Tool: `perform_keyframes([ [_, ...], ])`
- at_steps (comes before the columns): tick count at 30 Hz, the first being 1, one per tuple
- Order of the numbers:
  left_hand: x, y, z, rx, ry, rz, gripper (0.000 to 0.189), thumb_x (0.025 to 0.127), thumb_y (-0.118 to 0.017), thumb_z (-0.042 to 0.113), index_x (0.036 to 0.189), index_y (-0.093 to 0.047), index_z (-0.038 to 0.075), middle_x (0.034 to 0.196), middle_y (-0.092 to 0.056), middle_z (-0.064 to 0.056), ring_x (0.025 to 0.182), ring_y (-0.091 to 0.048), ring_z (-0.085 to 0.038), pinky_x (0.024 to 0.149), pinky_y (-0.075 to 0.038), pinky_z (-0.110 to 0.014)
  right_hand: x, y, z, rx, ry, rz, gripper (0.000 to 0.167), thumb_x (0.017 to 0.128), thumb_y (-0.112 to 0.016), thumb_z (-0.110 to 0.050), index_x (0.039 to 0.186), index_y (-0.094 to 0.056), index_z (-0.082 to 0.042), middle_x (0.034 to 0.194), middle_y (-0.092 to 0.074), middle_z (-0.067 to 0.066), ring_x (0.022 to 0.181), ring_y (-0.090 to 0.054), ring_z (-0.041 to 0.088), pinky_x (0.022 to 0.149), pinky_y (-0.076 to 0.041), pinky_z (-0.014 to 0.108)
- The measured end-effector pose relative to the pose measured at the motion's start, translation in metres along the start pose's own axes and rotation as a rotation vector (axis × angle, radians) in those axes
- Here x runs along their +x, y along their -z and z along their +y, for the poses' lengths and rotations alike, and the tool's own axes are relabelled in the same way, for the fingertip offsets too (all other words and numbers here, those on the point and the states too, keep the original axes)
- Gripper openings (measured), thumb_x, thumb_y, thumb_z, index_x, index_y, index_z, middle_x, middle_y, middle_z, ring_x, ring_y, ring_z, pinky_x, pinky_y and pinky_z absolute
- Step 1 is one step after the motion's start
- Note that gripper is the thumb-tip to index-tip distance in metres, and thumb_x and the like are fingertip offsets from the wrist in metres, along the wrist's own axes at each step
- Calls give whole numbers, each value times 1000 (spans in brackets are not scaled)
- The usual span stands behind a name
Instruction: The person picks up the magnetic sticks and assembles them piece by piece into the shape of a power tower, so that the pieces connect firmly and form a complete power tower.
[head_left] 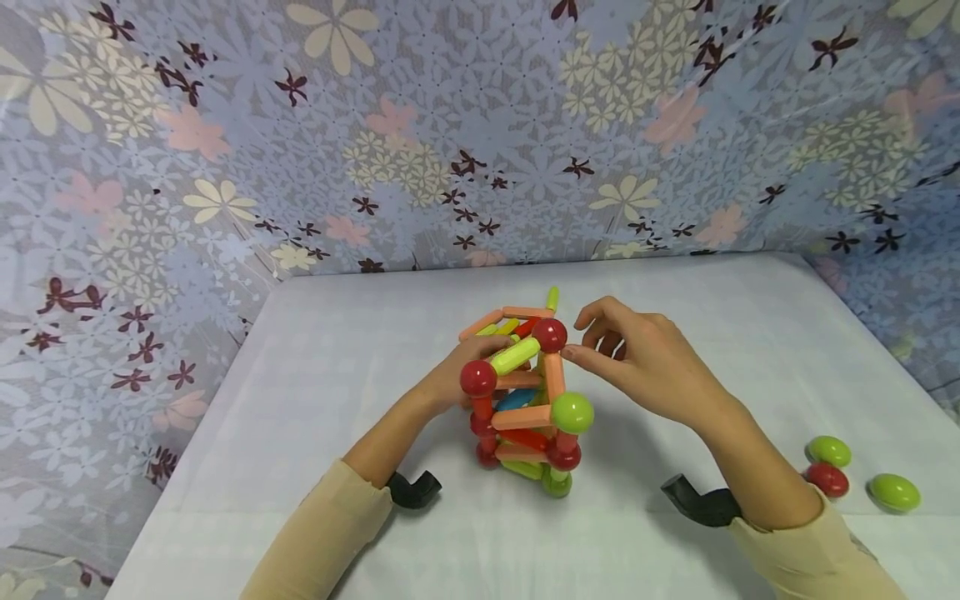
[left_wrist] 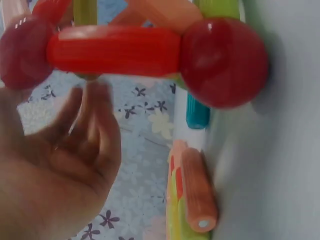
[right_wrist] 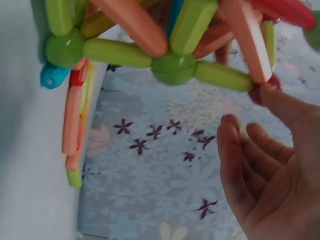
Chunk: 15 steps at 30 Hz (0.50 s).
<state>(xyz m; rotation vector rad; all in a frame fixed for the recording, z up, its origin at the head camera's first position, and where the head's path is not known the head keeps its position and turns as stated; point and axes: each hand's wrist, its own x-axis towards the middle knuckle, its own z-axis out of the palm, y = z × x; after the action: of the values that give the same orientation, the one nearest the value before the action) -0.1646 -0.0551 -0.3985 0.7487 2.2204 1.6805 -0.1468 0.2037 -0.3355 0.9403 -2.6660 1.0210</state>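
A tower of colored rods and balls, like a magnetic building set [head_left: 522,417], stands in the middle of the table. My left hand [head_left: 465,367] holds it from the left near the top, its fingers reaching in among the rods; some fingertips are hidden. In the left wrist view, that hand [left_wrist: 65,155] lies below a red rod [left_wrist: 117,50] with a red ball at each end. On the right, the thumb of my right hand [head_left: 648,358] touches the top red ball [head_left: 550,335]. In the right wrist view, the other fingers of that hand [right_wrist: 270,170] curl loosely, apart from the tower.
Loose rods [head_left: 528,313] in orange, red, yellow and green lie behind the tower. At the right edge of the table are two green balls [head_left: 894,492] and a red ball [head_left: 827,480]. Black wrist mounts [head_left: 701,502] stick out at the sleeves. Floral cloth [head_left: 480,167] hangs behind the white table.
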Motion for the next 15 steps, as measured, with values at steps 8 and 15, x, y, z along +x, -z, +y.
perform_keyframes([
  [8,-1,-8,6,-507,-75,-81,64,97,-46,51,139,-44,4,139,-47,-15,124,-48,-35,95,-45,-49,11,-36,48,115,37,-304,25,97,-60,-23,121,-63,-20,112,-63,-5,96,-60,15,80,-52,38],
  [15,-5,-7,5,-406,-25,-35,69,97,-39,58,139,-48,3,131,-54,-12,116,-52,-28,96,-46,-38,6,-75,61,-145,117,-508,45,86,-73,-28,129,-63,-20,135,-50,2,119,-45,26,99,-40,46],
])
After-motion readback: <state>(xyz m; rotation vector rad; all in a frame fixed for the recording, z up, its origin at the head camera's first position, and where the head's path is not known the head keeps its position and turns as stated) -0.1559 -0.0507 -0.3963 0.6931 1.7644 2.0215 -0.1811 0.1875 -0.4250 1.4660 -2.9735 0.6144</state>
